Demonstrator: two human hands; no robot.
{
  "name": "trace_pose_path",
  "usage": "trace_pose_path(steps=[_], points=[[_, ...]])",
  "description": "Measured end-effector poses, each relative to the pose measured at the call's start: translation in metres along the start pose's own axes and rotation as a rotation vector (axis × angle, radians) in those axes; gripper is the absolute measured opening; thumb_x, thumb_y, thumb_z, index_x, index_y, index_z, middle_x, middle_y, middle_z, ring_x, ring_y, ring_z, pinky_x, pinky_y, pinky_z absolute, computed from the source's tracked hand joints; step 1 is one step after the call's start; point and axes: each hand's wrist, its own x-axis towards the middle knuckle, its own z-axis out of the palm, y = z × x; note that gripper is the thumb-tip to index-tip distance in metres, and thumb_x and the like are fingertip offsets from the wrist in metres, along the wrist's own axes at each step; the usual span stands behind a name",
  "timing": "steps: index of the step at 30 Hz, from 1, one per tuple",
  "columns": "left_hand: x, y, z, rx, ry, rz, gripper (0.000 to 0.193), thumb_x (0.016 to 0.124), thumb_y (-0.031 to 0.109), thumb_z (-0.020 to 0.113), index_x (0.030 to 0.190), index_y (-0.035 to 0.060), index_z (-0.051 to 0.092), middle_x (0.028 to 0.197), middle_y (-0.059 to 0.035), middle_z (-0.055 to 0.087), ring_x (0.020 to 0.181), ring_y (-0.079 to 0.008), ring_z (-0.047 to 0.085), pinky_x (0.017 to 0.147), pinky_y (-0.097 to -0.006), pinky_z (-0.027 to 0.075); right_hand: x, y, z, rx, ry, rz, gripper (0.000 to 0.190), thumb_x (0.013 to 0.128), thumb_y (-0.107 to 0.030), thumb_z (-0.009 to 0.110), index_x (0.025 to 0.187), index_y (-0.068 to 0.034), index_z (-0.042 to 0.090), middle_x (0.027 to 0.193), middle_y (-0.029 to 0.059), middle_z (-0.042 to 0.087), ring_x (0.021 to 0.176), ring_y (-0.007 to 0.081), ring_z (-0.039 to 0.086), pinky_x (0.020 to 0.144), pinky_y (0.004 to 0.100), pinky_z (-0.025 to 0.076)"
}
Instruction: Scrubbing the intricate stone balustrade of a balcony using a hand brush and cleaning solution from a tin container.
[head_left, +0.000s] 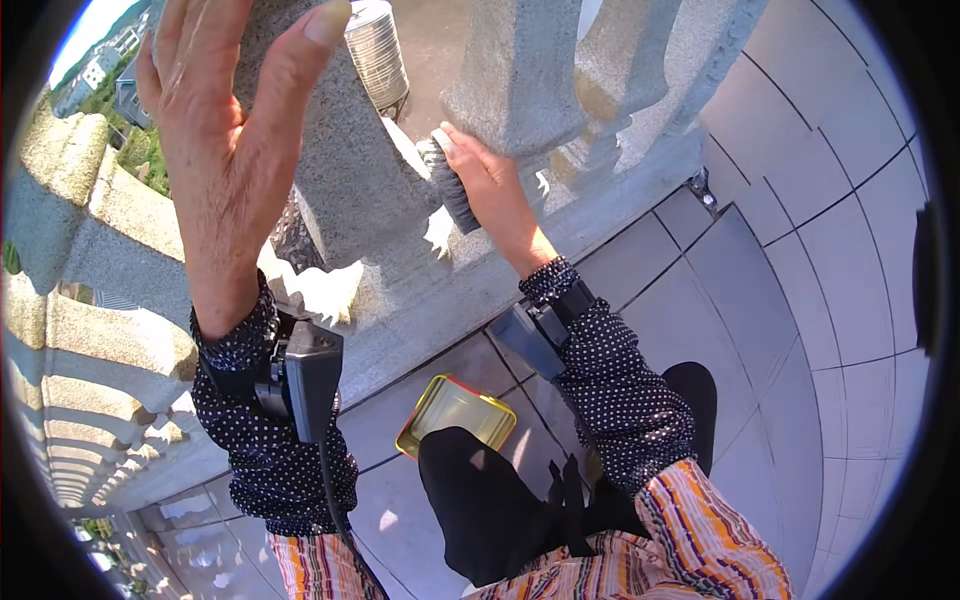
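Observation:
My right hand (491, 184) grips a scrub brush (456, 191) with dark grey bristles. The bristles are down in the gap between two stone balusters, close to the base rail (480, 262). My left hand (225, 112) is raised in front of the nearer baluster (360, 165), its fingers spread and holding nothing that I can see. Its fingertips run out of the picture at the top, so whether they touch the stone cannot be told. The other baluster (517, 82) stands just beyond my right hand.
A plastic tub (456, 416) with a yellow and red rim sits on the tiled floor (420, 510) by my knee. More balusters (105, 360) curve away at left. A ribbed metal tank (377, 56) shows beyond the railing. A tiled wall (847, 247) rises at right.

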Motion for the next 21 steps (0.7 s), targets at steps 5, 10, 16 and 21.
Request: trace_pose_path(steps=[5,10,16,21], points=[[-0.001,-0.007,0.004,0.056,0.053,0.069,0.057,0.095,0.048,0.061,0.145,0.0225,0.052,0.156,-0.0079,0.041,0.147,-0.0266,0.033,0.119,-0.0528,0.028,-0.118,0.057,0.041,0.144,-0.032,0.021,0.038,0.100,-0.020,0.057,0.134,-0.001,0.059,0.128,0.0149,0.064,0.112,0.0229,0.065,0.095,0.0296,0.049],[-0.001,-0.001,-0.004,0.227,-0.076,-0.044,0.066,0.094,0.060,0.054,0.150,0.0274,0.043,0.159,-0.0065,0.036,0.149,-0.0253,0.028,0.119,-0.0548,0.028,-0.147,0.084,0.009,-0.037,0.201,0.160,0.037,0.097,-0.012,0.060,0.133,-0.002,0.060,0.130,0.0176,0.061,0.123,0.0293,0.059,0.100,0.0362,0.048],[0.005,0.023,0.008,0.260,-0.017,-0.118,0.061,0.102,0.046,0.047,0.152,0.0110,0.041,0.159,-0.0097,0.035,0.150,-0.0282,0.026,0.121,-0.0495,0.022,-0.063,0.095,0.000,-0.410,0.047,-0.002,0.028,0.096,-0.026,0.059,0.118,-0.010,0.069,0.129,0.0158,0.056,0.099,0.0358,0.063,0.078,0.0430,0.055],[0.010,0.019,0.018,0.376,-0.083,0.115,0.057,0.105,0.036,0.040,0.151,0.0020,0.037,0.159,-0.0160,0.032,0.148,-0.0291,0.029,0.122,-0.0458,0.016,-0.010,0.146,0.026,-0.548,-0.399,0.035,0.030,0.090,-0.031,0.064,0.112,-0.012,0.069,0.132,0.0187,0.058,0.102,0.0332,0.064,0.075,0.0468,0.055]])
